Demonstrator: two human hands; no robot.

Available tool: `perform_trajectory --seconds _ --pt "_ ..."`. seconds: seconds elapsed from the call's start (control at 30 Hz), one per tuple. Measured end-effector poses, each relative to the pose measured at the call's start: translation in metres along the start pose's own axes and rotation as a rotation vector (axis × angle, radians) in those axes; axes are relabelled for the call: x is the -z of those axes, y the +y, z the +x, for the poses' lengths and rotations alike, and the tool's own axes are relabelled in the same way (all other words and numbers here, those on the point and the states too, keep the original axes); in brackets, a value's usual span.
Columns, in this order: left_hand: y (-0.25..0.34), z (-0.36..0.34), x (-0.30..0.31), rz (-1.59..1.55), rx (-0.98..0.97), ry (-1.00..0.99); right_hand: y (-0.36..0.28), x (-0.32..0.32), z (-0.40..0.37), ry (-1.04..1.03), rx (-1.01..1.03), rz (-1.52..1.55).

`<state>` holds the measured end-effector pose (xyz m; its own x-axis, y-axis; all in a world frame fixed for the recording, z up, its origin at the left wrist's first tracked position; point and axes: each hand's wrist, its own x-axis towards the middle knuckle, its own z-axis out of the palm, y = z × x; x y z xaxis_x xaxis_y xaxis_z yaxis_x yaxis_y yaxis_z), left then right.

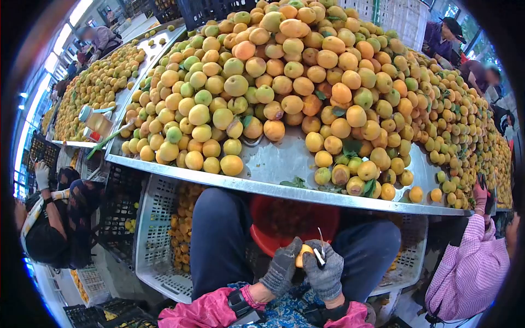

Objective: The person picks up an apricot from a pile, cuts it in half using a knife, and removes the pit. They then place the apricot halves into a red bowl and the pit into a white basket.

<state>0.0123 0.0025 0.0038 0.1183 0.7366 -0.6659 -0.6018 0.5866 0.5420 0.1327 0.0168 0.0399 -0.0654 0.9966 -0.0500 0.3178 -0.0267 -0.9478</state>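
Both my hands wear grey knit gloves and meet low in the view, over my lap. My left hand (281, 266) cups a small orange fruit (303, 253). My right hand (324, 269) presses against the same fruit and grips a small knife (320, 247) with its thin blade pointing up. A red basin (273, 216) sits between my knees just behind the hands. A huge heap of yellow-orange fruit (284, 82) covers the steel table (284, 161) above.
White perforated crates (156, 229) with fruit stand under the table's edge. A person in a pink checked sleeve (470, 270) sits at right, another person (52, 218) at left. A bottle (95, 120) lies at the table's left end. More people work at the far side.
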Motion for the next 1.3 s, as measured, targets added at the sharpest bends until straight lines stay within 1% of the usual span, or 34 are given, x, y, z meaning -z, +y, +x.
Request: perform_trajectory --seconds 0.07,0.13,0.2,0.23,0.27,0.3,0.33,0.37,0.4,0.43,0.47,0.5,0.53,0.57,0.6,0.63,0.67,0.7,0.73,0.77,0.87,0.93,1.0,1.07,1.1,1.13,1.2,1.23,1.27,1.3 --pt "-0.016 0.010 0.018 0.946 -0.624 0.031 -0.015 -0.001 0.002 0.033 -0.005 0.029" --pt "-0.020 0.012 0.021 0.961 -0.651 0.001 -0.021 -0.002 0.002 0.066 -0.005 0.063" --pt "-0.020 0.006 0.021 0.978 -0.671 -0.032 -0.020 -0.002 -0.004 0.112 0.012 -0.065" --pt "-0.018 0.003 0.023 1.073 -0.714 -0.046 -0.020 0.000 -0.008 0.118 0.009 -0.067" --pt "-0.014 0.000 0.024 1.167 -0.762 -0.061 -0.018 0.003 -0.011 0.084 -0.043 -0.010" --pt "-0.005 -0.003 0.025 1.167 -0.765 -0.064 -0.017 0.008 -0.012 0.046 -0.095 0.048" --pt "0.007 -0.005 0.027 1.147 -0.908 -0.213 -0.015 0.016 -0.010 0.049 -0.094 0.046" --pt "0.018 -0.008 0.026 1.117 -1.047 -0.368 -0.014 0.028 -0.005 -0.120 -0.021 0.007" --pt "0.029 -0.012 0.021 1.114 -1.044 -0.375 -0.014 0.034 -0.001 -0.289 0.050 -0.032" --pt "0.041 -0.018 0.016 1.027 -0.670 -0.447 -0.017 0.035 -0.001 -0.335 0.060 -0.076" --pt "0.047 -0.021 0.013 0.924 -0.305 -0.505 -0.018 0.034 -0.001 -0.333 0.063 -0.078" --pt "0.044 -0.014 0.019 0.978 -0.440 -0.536 -0.019 0.033 -0.002 -0.296 0.059 -0.043" --pt "0.038 -0.012 0.023 0.978 -0.443 -0.536 -0.020 0.031 -0.002 -0.260 0.053 -0.008" --pt "0.031 -0.013 0.028 1.234 -0.810 -0.464 -0.019 0.027 -0.006 -0.261 0.056 -0.008" --pt "0.024 -0.014 0.032 1.474 -1.185 -0.366 -0.018 0.022 -0.014 -0.176 -0.004 0.010" --pt "0.014 -0.014 0.034 1.475 -1.188 -0.363 -0.018 0.016 -0.018 -0.090 -0.062 0.030" --pt "0.004 -0.014 0.030 1.484 -1.243 -0.235 -0.019 0.013 -0.018 -0.092 -0.060 0.032" --pt "-0.002 -0.014 0.030 1.489 -1.290 -0.109 -0.020 0.009 -0.021 -0.025 -0.108 0.035" --pt "-0.006 -0.014 0.033 1.491 -1.281 -0.113 -0.020 0.007 -0.024 0.043 -0.161 0.038" --pt "-0.004 -0.013 0.032 1.493 -1.279 -0.120 -0.018 0.005 -0.026 0.064 -0.206 0.096" --pt "0.006 -0.010 0.028 1.512 -1.298 -0.144 -0.018 0.004 -0.025 0.085 -0.181 0.071" --pt "0.010 -0.008 0.028 1.533 -1.316 -0.153 -0.012 -0.002 -0.024 0.115 -0.207 0.099" --pt "0.010 -0.007 0.029 1.493 -1.179 -0.233 -0.004 -0.009 -0.024 0.142 -0.239 0.125" --pt "0.010 -0.005 0.028 1.526 -1.191 -0.191 0.004 -0.016 -0.022 0.173 -0.372 0.265" --pt "0.007 -0.008 0.030 1.560 -1.194 -0.150 0.000 -0.020 -0.020 0.186 -0.396 0.322" --pt "0.006 -0.007 0.032 1.563 -1.180 -0.150 0.005 -0.023 -0.020 0.182 -0.407 0.323" --pt "0.005 -0.001 0.036 1.575 -1.297 -0.092 0.020 -0.030 -0.020 0.166 -0.481 0.374" --pt "0.004 0.002 0.040 1.537 -1.229 -0.130 0.024 -0.033 -0.020 0.166 -0.524 0.422" --pt "0.005 0.003 0.040 1.535 -1.222 -0.129 0.023 -0.036 -0.018 0.164 -0.530 0.419" --pt "0.007 0.004 0.041 1.514 -1.264 -0.119 0.021 -0.038 -0.016 0.156 -0.564 0.517"
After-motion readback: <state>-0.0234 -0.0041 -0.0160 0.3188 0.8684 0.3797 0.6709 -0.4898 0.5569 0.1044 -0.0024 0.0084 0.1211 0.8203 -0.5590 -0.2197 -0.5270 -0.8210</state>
